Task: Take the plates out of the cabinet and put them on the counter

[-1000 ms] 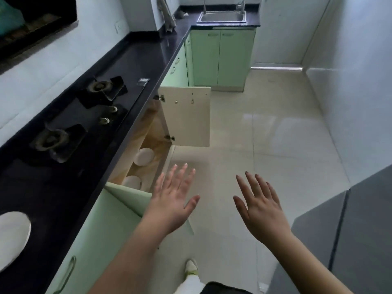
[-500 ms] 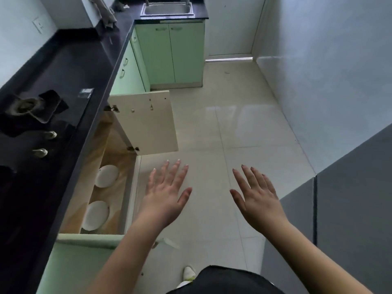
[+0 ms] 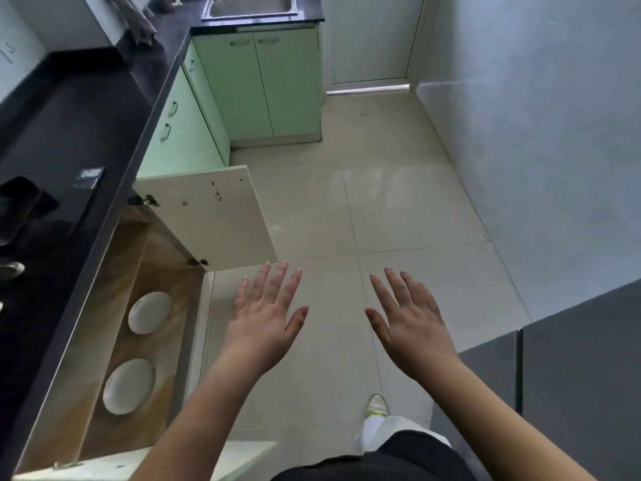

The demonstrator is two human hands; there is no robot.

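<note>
Two white plates lie on the wooden floor of the open cabinet (image 3: 104, 307) under the black counter (image 3: 86, 133): a far plate (image 3: 150, 317) and a near plate (image 3: 129, 386). My left hand (image 3: 267, 321) hovers over the floor tiles to the right of the cabinet opening, fingers spread and straight, holding nothing. At about the same height, further right, my right hand (image 3: 406, 321) is spread the same way and empty. Neither hand touches a plate.
Both cabinet doors stand open: the far door (image 3: 208, 220) juts out over the floor, the near door (image 3: 138, 463) sits by my left forearm. A stove (image 3: 20, 210) is on the counter, a sink (image 3: 253, 6) at the far end. A grey unit (image 3: 572, 376) stands at right.
The view has swung right and down toward the cabinet; the plate seen on the counter has left the frame. Both hands stay spread and empty, now nearer the open cabinet.
</note>
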